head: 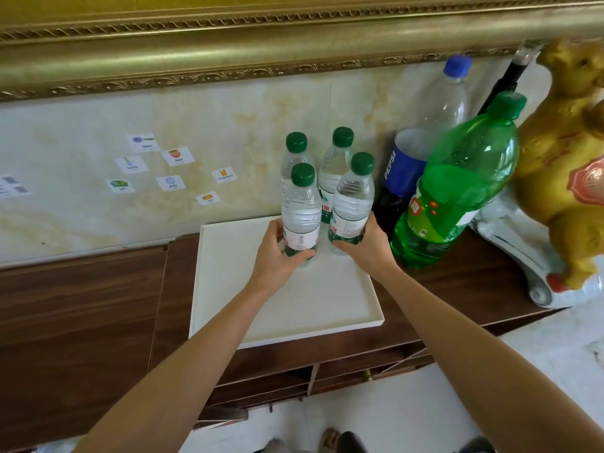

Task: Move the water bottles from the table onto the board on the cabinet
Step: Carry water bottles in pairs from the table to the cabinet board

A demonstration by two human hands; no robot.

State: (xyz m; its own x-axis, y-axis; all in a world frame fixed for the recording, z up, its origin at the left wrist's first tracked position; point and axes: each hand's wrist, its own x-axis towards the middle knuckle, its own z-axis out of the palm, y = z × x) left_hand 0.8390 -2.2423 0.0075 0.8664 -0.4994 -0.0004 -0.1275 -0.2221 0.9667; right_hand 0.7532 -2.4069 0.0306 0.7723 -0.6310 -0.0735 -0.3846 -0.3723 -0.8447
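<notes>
Head: hands point(277, 253) grip 2 bottles point(300, 214) on board point(294, 305).

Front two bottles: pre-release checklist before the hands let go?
1. Left hand wrapped on front left bottle: ok.
2. Right hand wrapped on front right bottle: ok.
3. Both bottles over the board, inside its rim: ok.
4. Bases fully seated on the board: cannot tell, fingers hide them.
5. Front bottles upright: left ok; right leans slightly, not ok until straightened.
6. Room from the two back bottles and the green soda bottle: close, but whether anything touches, cannot tell.
</notes>
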